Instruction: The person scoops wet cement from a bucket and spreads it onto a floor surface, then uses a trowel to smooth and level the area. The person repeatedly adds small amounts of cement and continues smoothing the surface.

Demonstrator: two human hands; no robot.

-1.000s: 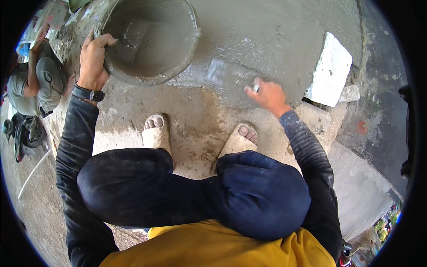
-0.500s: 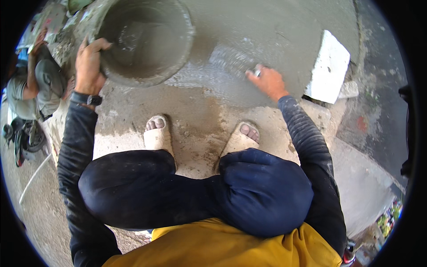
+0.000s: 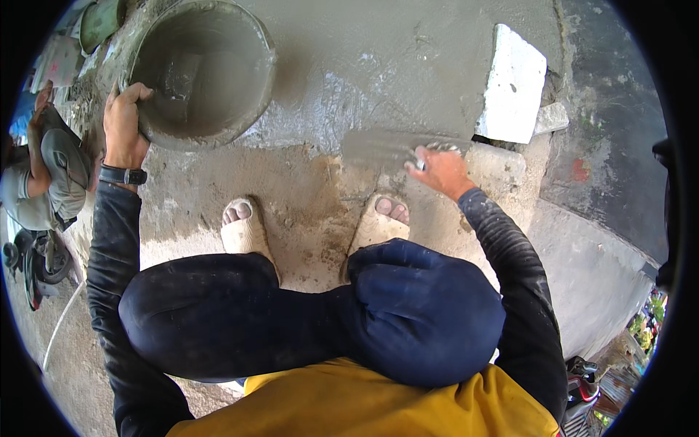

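Note:
At the upper left, my left hand is closed on the rim of a round bucket coated in grey cement, with some wet mix inside. Right of centre, my right hand is closed on the handle of a flat plastering trowel, smeared grey and blurred, lying flat on the lower edge of the wet grey cement layer. Just above and right of that hand lies an irregular white slab, with small rough blocks beside it.
Another person sits at the far left, beside dark gear and a white hose. A green container lies at the upper left. Dark flooring runs along the right. My sandalled feet rest on rough, stained concrete.
The bucket and my left hand have shifted left in the view, as has the white slab. My right hand and trowel have moved down to the cement's lower edge.

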